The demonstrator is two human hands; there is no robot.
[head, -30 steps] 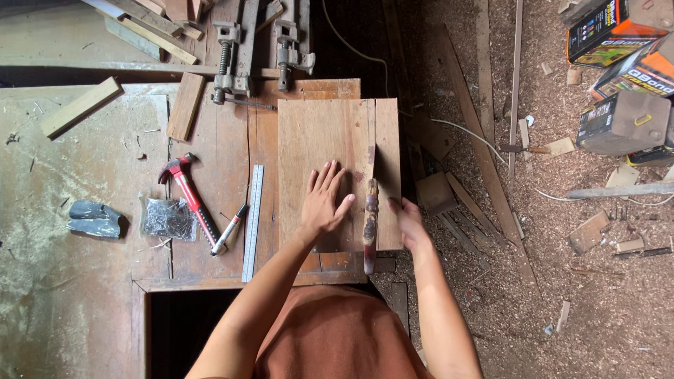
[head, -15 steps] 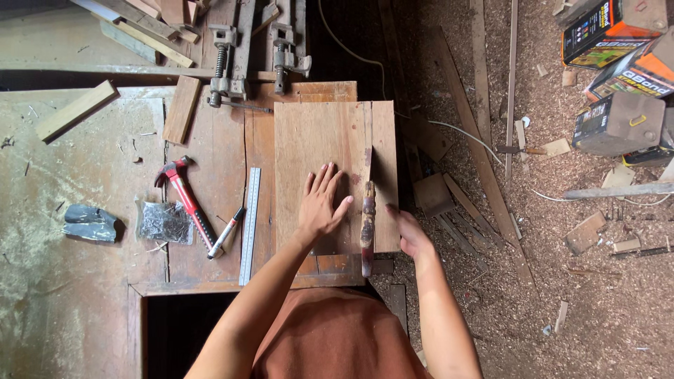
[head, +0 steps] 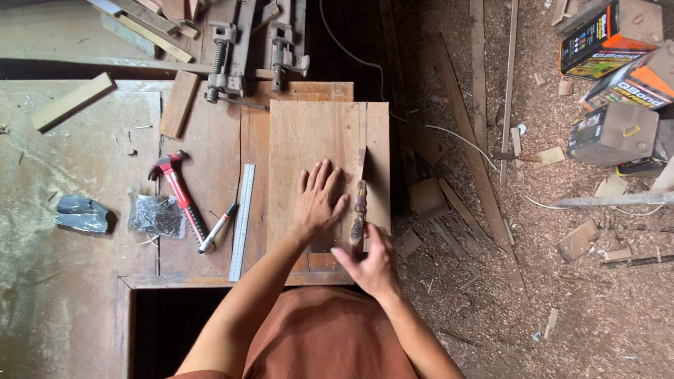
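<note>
A square wooden board (head: 309, 140) lies on the workbench (head: 84, 281). My left hand (head: 317, 202) rests flat on it, fingers spread, near its front edge. My right hand (head: 371, 261) grips the worn handle of a handsaw (head: 359, 203) whose blade runs along a cut line near the board's right side. The blade points away from me, towards the far edge.
Left of the board lie a steel ruler (head: 241, 219), a marker pen (head: 216, 229), a red-handled hammer (head: 178, 191) and a bag of nails (head: 156, 213). Bar clamps (head: 246, 49) and wood offcuts sit at the back. Boxes (head: 612, 133) and scraps litter the sawdust floor on the right.
The saw and my right hand have slid back towards me along the cut line. My left hand stays flat on the board.
</note>
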